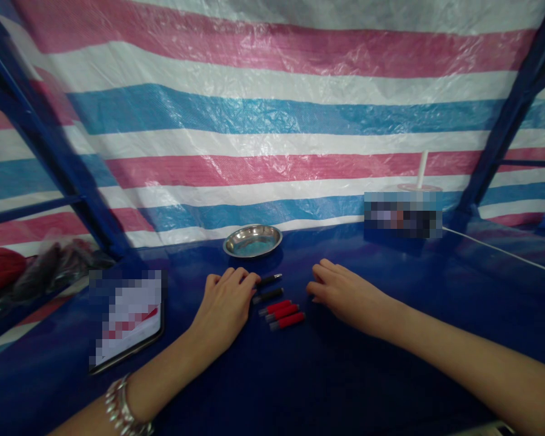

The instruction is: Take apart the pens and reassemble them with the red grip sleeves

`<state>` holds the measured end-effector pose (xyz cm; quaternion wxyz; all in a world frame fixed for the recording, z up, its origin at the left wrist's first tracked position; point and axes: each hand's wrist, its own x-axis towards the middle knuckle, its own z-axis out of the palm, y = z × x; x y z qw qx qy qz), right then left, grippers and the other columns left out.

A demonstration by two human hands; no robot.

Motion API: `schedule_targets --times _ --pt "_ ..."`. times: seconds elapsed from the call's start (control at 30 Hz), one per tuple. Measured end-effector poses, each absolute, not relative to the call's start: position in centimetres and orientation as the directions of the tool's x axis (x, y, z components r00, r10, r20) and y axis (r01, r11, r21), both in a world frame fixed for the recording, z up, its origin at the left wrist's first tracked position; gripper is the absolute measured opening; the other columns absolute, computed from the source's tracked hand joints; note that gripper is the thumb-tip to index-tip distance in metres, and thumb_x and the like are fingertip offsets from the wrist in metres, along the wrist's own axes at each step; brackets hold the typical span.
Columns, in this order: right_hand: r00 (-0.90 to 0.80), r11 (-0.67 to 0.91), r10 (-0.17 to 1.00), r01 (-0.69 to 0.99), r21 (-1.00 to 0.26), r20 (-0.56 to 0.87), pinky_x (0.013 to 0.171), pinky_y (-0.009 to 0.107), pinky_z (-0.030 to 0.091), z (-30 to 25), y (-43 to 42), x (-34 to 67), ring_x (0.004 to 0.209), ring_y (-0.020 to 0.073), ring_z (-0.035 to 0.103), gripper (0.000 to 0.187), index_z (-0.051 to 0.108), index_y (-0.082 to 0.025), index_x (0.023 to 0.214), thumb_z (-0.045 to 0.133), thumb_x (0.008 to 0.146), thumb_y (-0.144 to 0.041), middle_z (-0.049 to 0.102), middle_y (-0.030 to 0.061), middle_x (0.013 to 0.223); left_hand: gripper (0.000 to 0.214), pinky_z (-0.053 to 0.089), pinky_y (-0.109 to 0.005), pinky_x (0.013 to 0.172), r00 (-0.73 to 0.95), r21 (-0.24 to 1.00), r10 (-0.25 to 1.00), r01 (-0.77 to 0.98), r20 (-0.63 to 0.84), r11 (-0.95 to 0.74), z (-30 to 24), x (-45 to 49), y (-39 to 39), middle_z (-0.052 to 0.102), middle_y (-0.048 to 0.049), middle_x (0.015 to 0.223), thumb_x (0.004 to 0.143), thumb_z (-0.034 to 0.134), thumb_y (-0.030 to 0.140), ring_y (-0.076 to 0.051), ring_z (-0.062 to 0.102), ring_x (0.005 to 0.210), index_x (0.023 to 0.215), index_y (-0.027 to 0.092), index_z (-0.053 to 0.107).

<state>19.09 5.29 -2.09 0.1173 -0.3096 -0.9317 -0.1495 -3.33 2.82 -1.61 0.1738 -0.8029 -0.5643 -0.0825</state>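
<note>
My left hand (229,297) rests palm down on the blue table, fingers loosely bent and spread. Its index finger lies right beside the left end of a slim black pen-like stick (269,280) with a silvery tip; whether they touch I cannot tell. Just below is a second black stick (270,295). Several short red sticks (285,312) with dark see-through ends lie side by side, nearer to me. To the right of them, apart from the sticks, my right hand (333,287) rests with fingers loosely bent and nothing visible in them.
A shallow oval metal dish (253,242) stands behind my hands. On the left lies a phone or tablet (131,318), its screen blurred. A blurred container (402,213) with a white straw-like stick and a white cable (499,245) are at the back right. Striped sheeting (272,115) hangs behind.
</note>
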Motion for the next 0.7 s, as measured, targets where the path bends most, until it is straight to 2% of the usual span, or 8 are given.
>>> schedule_targets --times 0.33,0.7 --pt "-0.749 0.743 0.568 0.645 0.179 0.340 0.069 0.030 0.038 -2.2 5.6 19.2 0.079 0.0190 0.043 0.005 0.056 -0.017 0.078 0.053 0.076 -0.019 0.050 0.0073 0.083 0.017 0.026 -0.031 0.065 0.338 -0.168 0.877 0.940 0.342 -0.297 -2.1 -3.8 3.3 0.055 -0.0015 0.092 0.082 0.046 0.017 -0.019 0.046 0.085 0.098 0.022 0.050" --pt "-0.725 0.723 0.593 0.671 0.165 0.349 0.066 0.029 0.036 -2.7 6.1 19.5 0.077 0.0177 0.043 0.007 0.056 -0.017 0.078 0.050 0.076 -0.015 0.049 0.0075 0.084 0.014 0.025 -0.030 0.064 0.309 -0.097 0.883 0.951 0.353 -0.294 -2.6 -4.1 3.9 0.056 -0.0007 0.089 0.081 0.049 0.022 -0.019 0.048 0.085 0.095 0.021 0.051"
